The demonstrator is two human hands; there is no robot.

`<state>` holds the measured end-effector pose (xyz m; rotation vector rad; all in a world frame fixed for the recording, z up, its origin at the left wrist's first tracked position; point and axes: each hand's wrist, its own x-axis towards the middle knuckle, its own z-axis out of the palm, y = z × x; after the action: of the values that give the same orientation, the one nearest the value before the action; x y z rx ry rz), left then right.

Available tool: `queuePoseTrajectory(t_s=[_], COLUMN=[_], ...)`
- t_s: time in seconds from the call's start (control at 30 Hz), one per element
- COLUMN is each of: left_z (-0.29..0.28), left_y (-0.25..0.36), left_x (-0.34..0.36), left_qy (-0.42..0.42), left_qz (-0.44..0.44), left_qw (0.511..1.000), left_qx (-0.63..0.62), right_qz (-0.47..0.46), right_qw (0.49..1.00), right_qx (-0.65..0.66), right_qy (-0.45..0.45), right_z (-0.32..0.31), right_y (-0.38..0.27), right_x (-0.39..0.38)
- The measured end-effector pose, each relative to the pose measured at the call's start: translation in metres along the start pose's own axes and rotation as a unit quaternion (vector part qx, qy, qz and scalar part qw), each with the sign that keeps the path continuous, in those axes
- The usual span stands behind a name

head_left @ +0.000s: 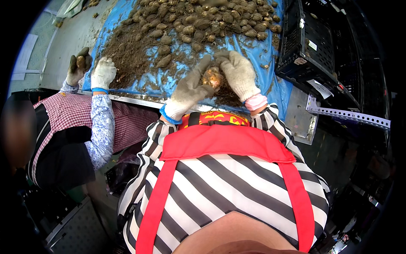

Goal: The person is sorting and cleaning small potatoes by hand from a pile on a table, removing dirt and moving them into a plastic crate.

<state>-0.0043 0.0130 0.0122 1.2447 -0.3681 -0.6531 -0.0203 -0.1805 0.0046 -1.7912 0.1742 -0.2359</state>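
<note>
Gripping a brown bulb (212, 78) between two gloved hands

It is clasped by the left hand (189, 91) and right hand (239, 75), each grip closed, above the blue sheet (253, 51); soil-caked bulbs (203, 21) are heaped beyond.

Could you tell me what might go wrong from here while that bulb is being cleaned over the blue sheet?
1. The left hand and right hand hold the bulb near the table's front edge; it could slip and drop off.
2. Loose soil lies close to that edge of the blue sheet and may spill onto the apron.
3. The co-worker's gloved hand works close by, so elbows might bump.
</note>
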Motion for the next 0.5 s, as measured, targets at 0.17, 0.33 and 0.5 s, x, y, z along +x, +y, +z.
queuePoseTrajectory(t_s=[0.17, 0.33, 0.5], left_z=[-0.009, -0.012, -0.006], left_y=[0.016, 0.002, 0.023], left_x=[0.0, 0.004, 0.001], left_qy=[0.016, 0.022, 0.016], left_qz=[-0.026, 0.032, 0.005], left_qw=[0.998, 0.994, 0.981], left_qx=[0.06, 0.098, 0.192], right_qz=[0.056, -0.069, -0.102], right_qw=[0.981, 0.994, 0.98], right_qx=[-0.182, -0.017, -0.102], right_qy=[-0.037, -0.086, -0.137], right_z=[-0.032, -0.023, -0.022], right_y=[-0.001, -0.01, -0.042], right_x=[0.006, -0.01, -0.017])
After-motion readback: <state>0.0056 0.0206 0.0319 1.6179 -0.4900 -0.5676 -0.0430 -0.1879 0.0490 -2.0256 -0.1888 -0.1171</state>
